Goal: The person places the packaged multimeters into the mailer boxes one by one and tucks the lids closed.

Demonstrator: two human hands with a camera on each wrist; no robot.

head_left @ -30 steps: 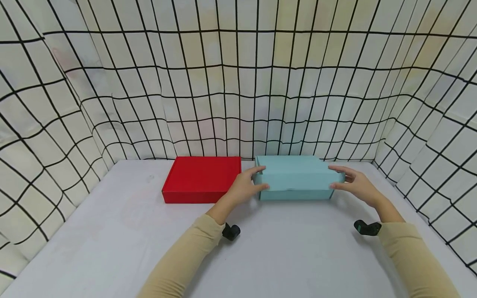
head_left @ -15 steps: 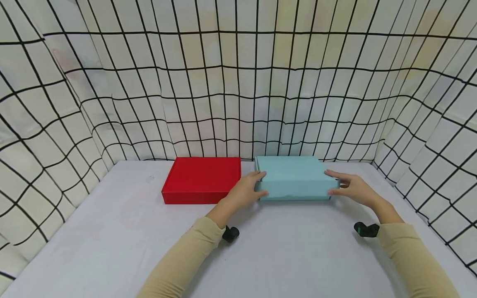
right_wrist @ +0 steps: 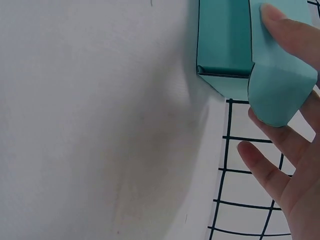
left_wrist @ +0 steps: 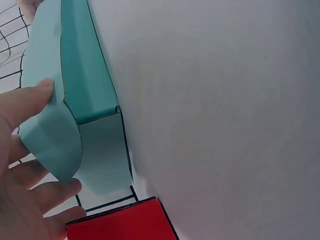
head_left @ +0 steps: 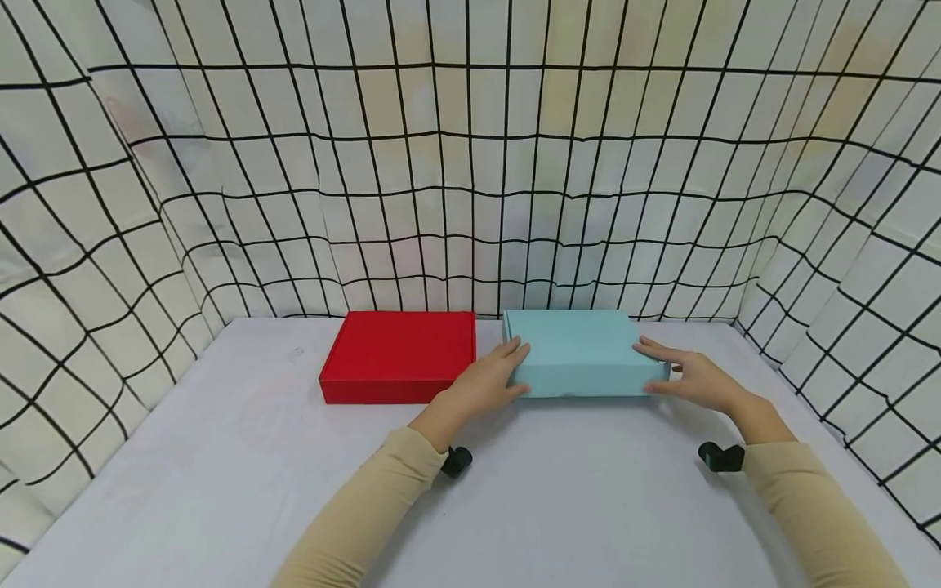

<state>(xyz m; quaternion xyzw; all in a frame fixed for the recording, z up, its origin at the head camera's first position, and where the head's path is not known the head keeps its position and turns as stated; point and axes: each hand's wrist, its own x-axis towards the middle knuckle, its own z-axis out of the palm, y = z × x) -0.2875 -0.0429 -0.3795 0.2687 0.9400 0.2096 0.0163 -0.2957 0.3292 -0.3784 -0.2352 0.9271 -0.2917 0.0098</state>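
Note:
A light blue cardboard box lies at the back of the table, its lid lowered with the front panel hanging over the front wall. My left hand holds the lid's left front corner, thumb on the front panel. At the opposite corner my right hand holds the lid likewise. In the left wrist view, a rounded side flap sits between thumb and fingers, standing outside the box's side wall. The right wrist view has a matching flap against the fingers, with the thumb on the front panel.
A shut red cardboard box lies just left of the blue one, close to my left forearm. White cloth covers the table. Behind and at both sides rise white cloth walls with black grid lines.
Both hands have lowered the blue box's lid, its front panel now covering more of the front wall. My fingers have moved slightly down and inward. The red box has stayed put.

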